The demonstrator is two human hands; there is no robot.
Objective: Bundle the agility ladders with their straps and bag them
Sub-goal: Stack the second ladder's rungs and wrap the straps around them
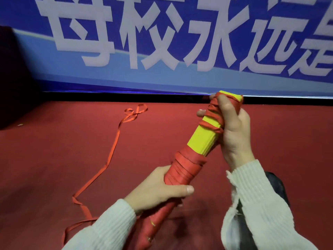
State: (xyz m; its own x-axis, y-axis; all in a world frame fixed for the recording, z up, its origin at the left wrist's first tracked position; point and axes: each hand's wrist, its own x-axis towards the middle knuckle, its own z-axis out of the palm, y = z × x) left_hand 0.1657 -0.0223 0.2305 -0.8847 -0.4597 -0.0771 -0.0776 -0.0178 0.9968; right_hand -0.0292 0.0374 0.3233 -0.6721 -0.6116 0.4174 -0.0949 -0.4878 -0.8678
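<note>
The bundle of yellow ladder rungs (203,138) is held tilted above the red floor (54,150), its far end raised. The near end is clasped in the grip of the left hand (158,188), fingers and thumb curled round the red strap windings (183,168) just beyond that grip. The far end is clasped in the grip of the right hand (234,130), curled round further red windings there. Between the two grips, a bare yellow section is exposed. A loose red strap tail (111,152) lies on the floor, left of the left grip. A blue banner (162,76) stands beyond.
</note>
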